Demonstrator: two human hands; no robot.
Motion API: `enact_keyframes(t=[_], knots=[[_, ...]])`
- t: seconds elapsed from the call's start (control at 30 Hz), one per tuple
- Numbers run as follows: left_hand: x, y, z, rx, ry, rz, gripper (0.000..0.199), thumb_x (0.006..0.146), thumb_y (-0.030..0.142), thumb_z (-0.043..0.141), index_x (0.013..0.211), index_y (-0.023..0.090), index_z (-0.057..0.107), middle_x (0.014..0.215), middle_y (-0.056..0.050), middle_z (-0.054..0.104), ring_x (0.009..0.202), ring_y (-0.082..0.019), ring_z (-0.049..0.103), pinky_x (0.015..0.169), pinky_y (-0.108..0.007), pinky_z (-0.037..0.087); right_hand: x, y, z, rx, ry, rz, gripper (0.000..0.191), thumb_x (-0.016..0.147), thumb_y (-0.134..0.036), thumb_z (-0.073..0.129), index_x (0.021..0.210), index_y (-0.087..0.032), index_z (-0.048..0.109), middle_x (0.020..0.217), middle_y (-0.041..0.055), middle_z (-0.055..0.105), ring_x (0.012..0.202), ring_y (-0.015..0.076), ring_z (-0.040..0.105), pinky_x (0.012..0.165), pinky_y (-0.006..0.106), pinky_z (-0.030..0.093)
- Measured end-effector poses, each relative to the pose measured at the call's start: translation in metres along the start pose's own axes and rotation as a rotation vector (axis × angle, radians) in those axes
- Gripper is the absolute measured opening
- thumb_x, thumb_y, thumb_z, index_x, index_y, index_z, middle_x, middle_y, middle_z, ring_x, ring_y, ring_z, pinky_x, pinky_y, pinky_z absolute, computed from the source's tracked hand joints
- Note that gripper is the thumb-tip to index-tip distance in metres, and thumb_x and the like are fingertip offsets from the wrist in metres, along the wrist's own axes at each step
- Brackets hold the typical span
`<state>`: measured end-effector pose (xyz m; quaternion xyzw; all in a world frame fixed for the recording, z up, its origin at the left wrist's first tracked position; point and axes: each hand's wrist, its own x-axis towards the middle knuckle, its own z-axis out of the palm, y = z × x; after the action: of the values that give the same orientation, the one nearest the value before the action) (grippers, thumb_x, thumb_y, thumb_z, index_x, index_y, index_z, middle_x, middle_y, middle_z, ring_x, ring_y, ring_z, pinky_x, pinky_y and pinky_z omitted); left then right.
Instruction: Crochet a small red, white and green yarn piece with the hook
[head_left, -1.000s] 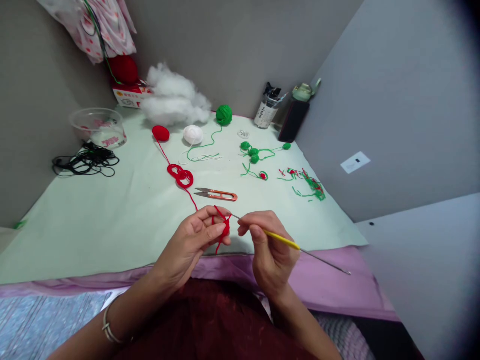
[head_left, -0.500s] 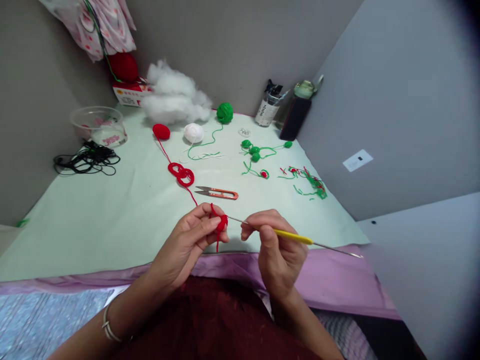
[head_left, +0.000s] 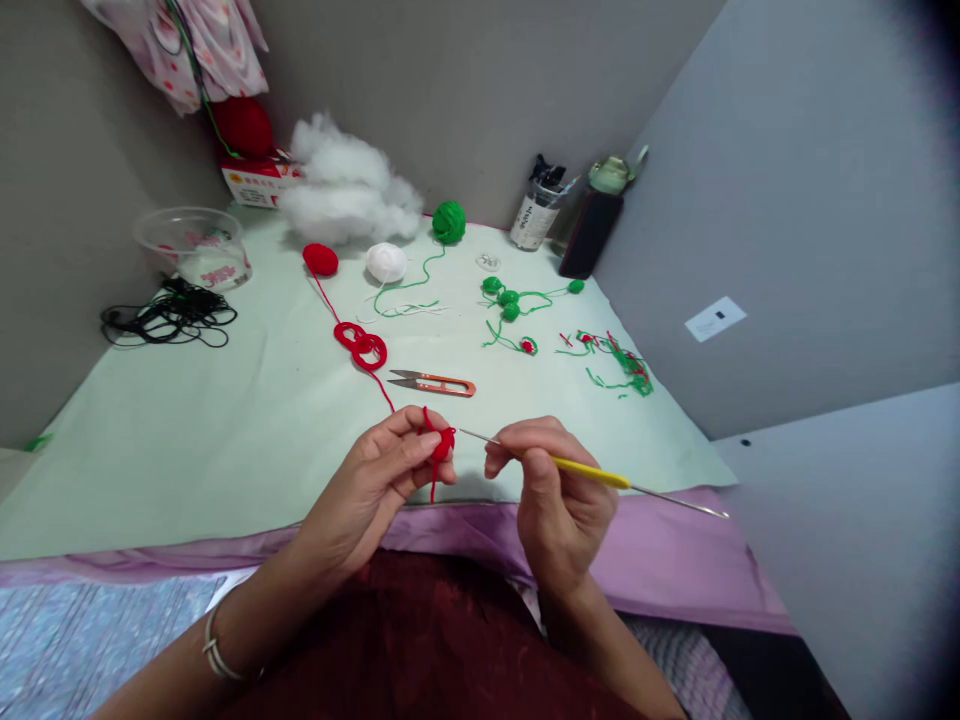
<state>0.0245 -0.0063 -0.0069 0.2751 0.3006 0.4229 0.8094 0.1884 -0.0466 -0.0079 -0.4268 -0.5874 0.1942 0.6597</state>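
A: In the head view, what step is the person on?

B: It looks like crochet, mid-stitch. The left hand (head_left: 390, 462), just below the centre of the frame, pinches a small red piece (head_left: 445, 446). To its right, the right hand (head_left: 561, 500) holds a crochet hook (head_left: 592, 472) by the yellow handle, much like a pencil.

A: How tight is each grip?

B: The left grip is narrowed to the thickness of the piece, leaving its right edge and a loose tail exposed. The right grip is curled round the handle, thumb and forefinger against it. How hard either presses, one cannot tell.

A: And where does the piece lie?

B: Left of the hook's thin metal tip, well apart from the right grip itself. A tiny loop stands at the piece's upper right edge, just beside the tip; whether they touch is too small to tell.

A: What would the next move call for?

B: Probably a steady left pinch and the tip lined up with that loop, without tugging it tight. The red strand (head_left: 385, 391) should run freely too: it leads up and left over the tabletop (head_left: 247, 430) to loose red coils (head_left: 364, 344), then a red ball (head_left: 321, 260).
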Motion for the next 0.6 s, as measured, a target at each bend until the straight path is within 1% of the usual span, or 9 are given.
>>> enact_keyframes(t=[0.23, 0.4, 0.6], knots=[[-0.0003, -0.0011, -0.0005, 0.014, -0.021, 0.001, 0.012, 0.087, 0.025, 0.082, 0.094, 0.017, 0.076, 0.08, 0.0, 0.071, 0.067, -0.01, 0.067, 0.067, -0.02, 0.052, -0.0012, 0.001, -0.0001, 0.022, -0.046, -0.001, 0.021, 0.104, -0.017, 0.058, 0.105, -0.024, 0.077, 0.083, 0.0009, 0.073, 0.071, 0.0143, 0.066, 0.064, 0.032, 0.055], [-0.0004, -0.0015, -0.0026, 0.01, -0.026, -0.008, 0.013, 0.088, 0.026, 0.082, 0.094, 0.017, 0.075, 0.079, 0.0, 0.071, 0.067, -0.01, 0.068, 0.069, -0.019, 0.052, -0.0022, 0.0014, -0.0005, 0.016, -0.05, 0.006, 0.022, 0.103, -0.015, 0.057, 0.106, -0.024, 0.077, 0.084, 0.0005, 0.072, 0.073, 0.0136, 0.066, 0.066, 0.031, 0.055], [-0.0013, -0.0014, -0.0018, 0.002, -0.027, -0.008, 0.011, 0.087, 0.024, 0.083, 0.092, 0.018, 0.076, 0.078, 0.001, 0.071, 0.067, -0.01, 0.068, 0.067, -0.019, 0.052, -0.0031, 0.0012, -0.0015, -0.03, -0.059, -0.002, 0.021, 0.104, -0.017, 0.057, 0.105, -0.025, 0.077, 0.083, 0.0009, 0.073, 0.072, 0.0149, 0.066, 0.065, 0.032, 0.055]])
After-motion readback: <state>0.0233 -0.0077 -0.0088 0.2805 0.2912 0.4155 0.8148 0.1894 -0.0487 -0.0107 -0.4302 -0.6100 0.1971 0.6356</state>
